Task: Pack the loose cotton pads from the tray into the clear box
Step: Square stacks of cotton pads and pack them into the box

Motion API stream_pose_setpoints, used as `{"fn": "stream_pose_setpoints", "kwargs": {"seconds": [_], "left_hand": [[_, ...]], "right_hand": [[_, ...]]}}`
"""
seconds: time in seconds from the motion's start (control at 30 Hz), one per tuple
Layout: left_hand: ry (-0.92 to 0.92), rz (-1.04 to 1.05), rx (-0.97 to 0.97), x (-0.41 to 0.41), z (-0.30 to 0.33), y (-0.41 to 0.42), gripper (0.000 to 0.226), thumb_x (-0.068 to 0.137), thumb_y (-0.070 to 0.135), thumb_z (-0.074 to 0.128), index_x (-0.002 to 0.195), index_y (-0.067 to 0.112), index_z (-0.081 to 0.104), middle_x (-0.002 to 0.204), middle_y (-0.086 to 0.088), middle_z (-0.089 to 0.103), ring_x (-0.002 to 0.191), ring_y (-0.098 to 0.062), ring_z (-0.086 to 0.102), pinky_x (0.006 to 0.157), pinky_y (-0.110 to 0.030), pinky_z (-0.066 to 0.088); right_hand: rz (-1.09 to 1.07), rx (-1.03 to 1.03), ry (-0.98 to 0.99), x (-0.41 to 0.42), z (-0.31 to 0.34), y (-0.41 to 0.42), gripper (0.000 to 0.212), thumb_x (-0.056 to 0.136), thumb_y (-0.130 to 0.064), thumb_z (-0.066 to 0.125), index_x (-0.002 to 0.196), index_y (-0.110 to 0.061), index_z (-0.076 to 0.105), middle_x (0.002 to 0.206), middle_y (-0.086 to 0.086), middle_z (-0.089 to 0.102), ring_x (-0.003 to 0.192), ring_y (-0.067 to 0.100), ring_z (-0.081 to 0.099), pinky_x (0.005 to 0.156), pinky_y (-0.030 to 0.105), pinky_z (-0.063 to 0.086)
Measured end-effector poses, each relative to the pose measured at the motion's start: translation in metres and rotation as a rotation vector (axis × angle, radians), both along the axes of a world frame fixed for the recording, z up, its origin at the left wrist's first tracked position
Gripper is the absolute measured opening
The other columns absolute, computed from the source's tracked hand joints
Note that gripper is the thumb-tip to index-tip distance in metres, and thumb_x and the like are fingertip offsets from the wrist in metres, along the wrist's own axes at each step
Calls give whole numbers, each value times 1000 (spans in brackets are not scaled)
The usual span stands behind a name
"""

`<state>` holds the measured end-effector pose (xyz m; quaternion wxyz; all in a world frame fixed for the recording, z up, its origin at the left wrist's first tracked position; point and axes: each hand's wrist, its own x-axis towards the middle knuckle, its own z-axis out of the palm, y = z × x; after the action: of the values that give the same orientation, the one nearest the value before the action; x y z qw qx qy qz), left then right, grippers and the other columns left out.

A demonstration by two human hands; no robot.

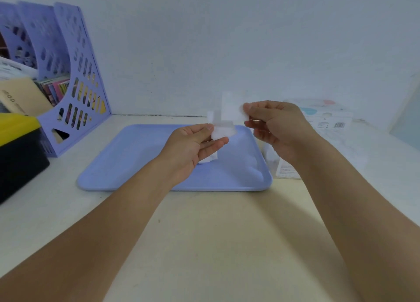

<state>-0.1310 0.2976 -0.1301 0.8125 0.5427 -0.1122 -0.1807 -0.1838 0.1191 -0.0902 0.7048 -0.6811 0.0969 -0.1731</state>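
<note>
A lilac tray [127, 163] lies on the desk in front of me. Above its far half, my left hand [193, 147] pinches a small stack of white cotton pads [223, 131] between thumb and fingers. My right hand [276, 126] hovers just right of it and pinches another white pad [231, 107] that sticks up to the left, blurred by motion. One more pad [210, 159] lies on the tray, partly hidden under my left hand. The clear box [284, 168] stands beside the tray's right edge, mostly hidden behind my right wrist.
A lilac file rack [75, 79] with papers stands at the back left, next to a black and yellow case [18, 147]. A white packet with pink and blue print [325, 114] sits at the back right against the wall.
</note>
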Motion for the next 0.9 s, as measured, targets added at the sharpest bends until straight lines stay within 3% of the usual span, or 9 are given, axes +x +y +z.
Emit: {"fn": "stream_pose_setpoints", "kwargs": {"seconds": [0.07,0.17,0.33,0.7,0.9], "left_hand": [[0,-9,0,0,0,0,21,102,10,55,114,-3,67,110,-14,76,96,-24,75,80,-21,60],[-7,-24,8,-1,1,0,23,100,9,58,117,-2,68,111,-13,76,98,-24,75,79,-21,60],[-16,-48,17,-1,2,0,24,102,9,55,118,-3,68,110,-14,76,96,-24,75,73,-19,59],[-33,-74,24,-1,2,1,26,103,8,52,121,-2,67,112,-14,75,100,-24,74,76,-20,59],[-30,-79,16,-3,3,0,23,103,10,51,113,1,70,110,-15,76,99,-25,75,76,-22,60]], "right_hand": [[84,97,-5,-1,1,2,6,87,-17,77,89,-11,74,70,-5,68,61,7,62,51,17,45],[66,-17,38,3,-6,6,11,84,-18,81,87,-9,75,62,-7,65,53,4,56,48,18,41],[27,-91,66,7,-14,6,16,84,-14,81,91,-1,76,63,-1,63,50,4,52,47,19,39],[21,-156,77,10,-17,4,16,84,-15,81,91,-2,76,70,2,68,52,3,57,50,18,44],[8,-184,82,11,-19,5,14,83,-18,82,87,-6,76,67,-2,69,54,2,60,53,18,47]]}}
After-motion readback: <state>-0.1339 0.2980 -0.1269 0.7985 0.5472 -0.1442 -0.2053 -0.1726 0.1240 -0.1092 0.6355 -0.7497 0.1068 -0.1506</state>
